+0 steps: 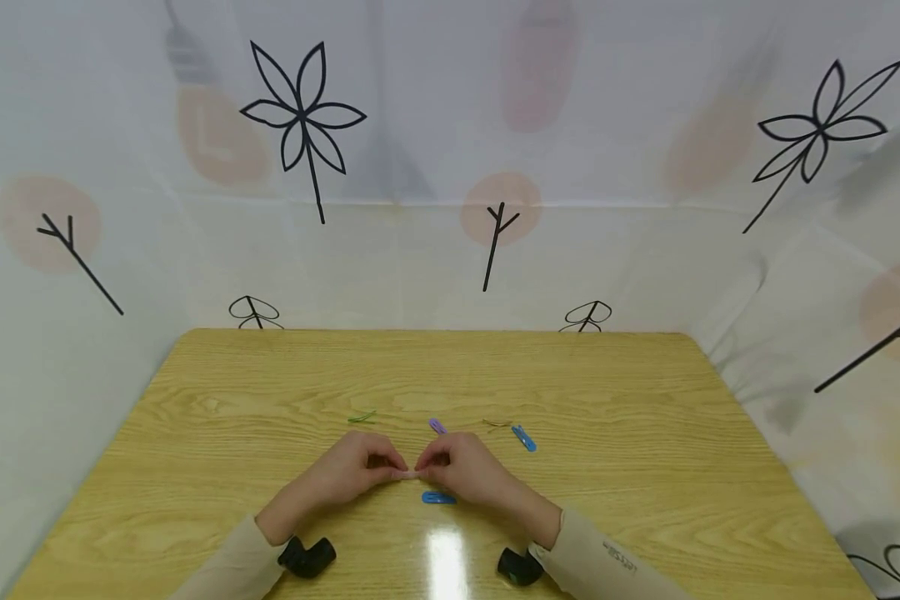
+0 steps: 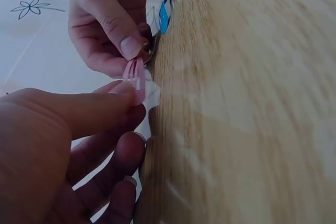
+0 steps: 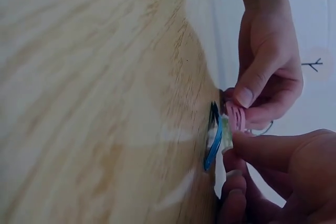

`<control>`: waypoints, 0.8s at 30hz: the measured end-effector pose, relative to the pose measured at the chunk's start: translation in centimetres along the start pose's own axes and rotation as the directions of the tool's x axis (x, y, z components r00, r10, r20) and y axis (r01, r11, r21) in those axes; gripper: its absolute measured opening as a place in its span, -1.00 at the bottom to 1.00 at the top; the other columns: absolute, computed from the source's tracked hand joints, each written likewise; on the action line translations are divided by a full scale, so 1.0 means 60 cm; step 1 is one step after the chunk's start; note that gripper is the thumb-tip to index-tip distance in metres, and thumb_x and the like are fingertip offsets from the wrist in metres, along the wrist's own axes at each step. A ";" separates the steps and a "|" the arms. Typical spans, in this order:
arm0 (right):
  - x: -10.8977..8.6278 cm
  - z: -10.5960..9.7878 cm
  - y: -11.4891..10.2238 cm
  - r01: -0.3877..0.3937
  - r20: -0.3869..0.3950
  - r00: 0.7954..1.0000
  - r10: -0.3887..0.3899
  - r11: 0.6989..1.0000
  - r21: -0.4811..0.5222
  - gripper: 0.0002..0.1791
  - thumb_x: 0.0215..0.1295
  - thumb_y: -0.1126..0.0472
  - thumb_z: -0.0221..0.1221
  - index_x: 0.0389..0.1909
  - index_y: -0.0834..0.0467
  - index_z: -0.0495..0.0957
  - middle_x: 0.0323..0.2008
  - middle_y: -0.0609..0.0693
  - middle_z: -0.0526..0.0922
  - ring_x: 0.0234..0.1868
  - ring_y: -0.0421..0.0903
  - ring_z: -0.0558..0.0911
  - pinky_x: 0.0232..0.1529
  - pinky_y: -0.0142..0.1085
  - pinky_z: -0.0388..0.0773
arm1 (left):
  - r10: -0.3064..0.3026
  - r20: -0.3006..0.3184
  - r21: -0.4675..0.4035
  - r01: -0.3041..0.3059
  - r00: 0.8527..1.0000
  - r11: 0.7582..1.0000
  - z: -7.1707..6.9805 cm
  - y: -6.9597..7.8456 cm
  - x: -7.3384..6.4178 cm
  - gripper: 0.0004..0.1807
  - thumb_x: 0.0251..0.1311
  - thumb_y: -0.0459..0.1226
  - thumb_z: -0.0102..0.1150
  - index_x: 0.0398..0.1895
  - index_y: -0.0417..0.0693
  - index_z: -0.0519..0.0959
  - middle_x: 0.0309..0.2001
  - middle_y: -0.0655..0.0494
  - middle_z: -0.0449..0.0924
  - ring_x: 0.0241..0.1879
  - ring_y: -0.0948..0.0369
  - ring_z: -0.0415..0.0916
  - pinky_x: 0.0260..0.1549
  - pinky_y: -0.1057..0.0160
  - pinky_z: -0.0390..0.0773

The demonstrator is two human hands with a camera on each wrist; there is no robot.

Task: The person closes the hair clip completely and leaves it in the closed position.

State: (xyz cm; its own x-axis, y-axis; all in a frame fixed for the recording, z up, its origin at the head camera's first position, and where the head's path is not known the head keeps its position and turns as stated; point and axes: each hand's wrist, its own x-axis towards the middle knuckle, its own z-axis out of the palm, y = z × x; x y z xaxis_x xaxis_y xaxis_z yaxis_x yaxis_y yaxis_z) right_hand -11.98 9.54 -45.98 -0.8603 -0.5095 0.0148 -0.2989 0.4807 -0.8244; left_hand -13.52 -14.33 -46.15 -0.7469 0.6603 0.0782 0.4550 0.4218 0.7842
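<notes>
White cloth (image 1: 397,267) printed with black line-drawn flowers and twigs and soft blots of colour hangs behind and at both sides of a wood-grained counter (image 1: 270,375). Over the middle of that counter, the left hand (image 1: 345,468) and the right hand (image 1: 476,471) meet almost fingertip to fingertip. Left thumb and forefinger are closed in a pinch on one end of a small pink clip (image 1: 411,474), while the other fingers of that hand curve loosely beneath, as the left wrist view shows. Right thumb and forefinger pinch the opposite end, so the pink clip bridges the narrow gap between the two hands, its slotted face showing in both wrist views.

Just nearer the person than the pink clip, a blue clip (image 1: 438,497) lies flat on the counter, close beside the right hand. On the far side, a purple clip (image 1: 437,426) lies slanted just beyond the right hand. Farther right are a thin brownish clip (image 1: 497,423) and, near it, a second blue clip (image 1: 524,437) set at a slant. Off to the left, beyond the left hand, lies a thin green clip (image 1: 362,417). Back along the arms come black wrist devices (image 1: 307,557) and pale sleeves (image 1: 232,560), the right one bearing small dark lettering
</notes>
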 end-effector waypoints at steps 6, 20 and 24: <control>-0.002 -0.001 -0.009 0.009 0.009 1.000 -0.009 0.999 -0.043 -0.89 0.28 0.36 0.30 -0.33 0.11 0.76 -0.41 -0.17 0.71 -0.46 -0.33 0.55 -0.37 -0.37 0.52 | -0.004 0.011 0.043 0.003 1.000 0.999 0.001 0.003 0.001 -0.93 0.26 -0.24 0.33 -0.28 0.15 0.76 -0.32 0.40 0.61 -0.31 0.37 0.52 -0.29 0.30 0.51; 0.007 -0.001 -0.010 -0.020 -0.054 0.998 0.021 1.000 0.016 -0.88 0.32 0.31 0.29 -0.18 0.16 0.74 -0.32 -0.14 0.69 -0.30 -0.27 0.60 -0.23 -0.34 0.56 | -0.019 -0.057 0.057 0.022 0.998 0.998 -0.007 -0.001 -0.002 -0.93 0.29 -0.25 0.31 -0.22 0.12 0.73 -0.28 0.41 0.61 -0.29 0.36 0.52 -0.27 0.28 0.53; 0.019 -0.005 -0.018 -0.002 -0.100 0.995 0.004 1.000 0.018 -0.84 0.34 0.34 0.24 -0.13 0.18 0.73 -0.25 -0.07 0.70 -0.26 -0.22 0.62 -0.21 -0.31 0.57 | -0.015 -0.130 0.059 0.023 0.991 0.998 -0.016 -0.004 -0.004 -0.93 0.31 -0.25 0.29 -0.20 0.07 0.72 -0.28 0.37 0.63 -0.31 0.35 0.52 -0.32 0.27 0.54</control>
State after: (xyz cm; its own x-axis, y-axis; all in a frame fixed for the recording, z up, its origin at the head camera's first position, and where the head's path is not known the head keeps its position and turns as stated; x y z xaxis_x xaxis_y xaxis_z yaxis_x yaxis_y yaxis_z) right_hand -12.78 8.67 -44.91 -0.8985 -0.4338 0.0676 -0.2891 0.4687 -0.8347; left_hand -13.92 -15.20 -45.79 -0.8102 0.5678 0.1458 0.4658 0.4725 0.7482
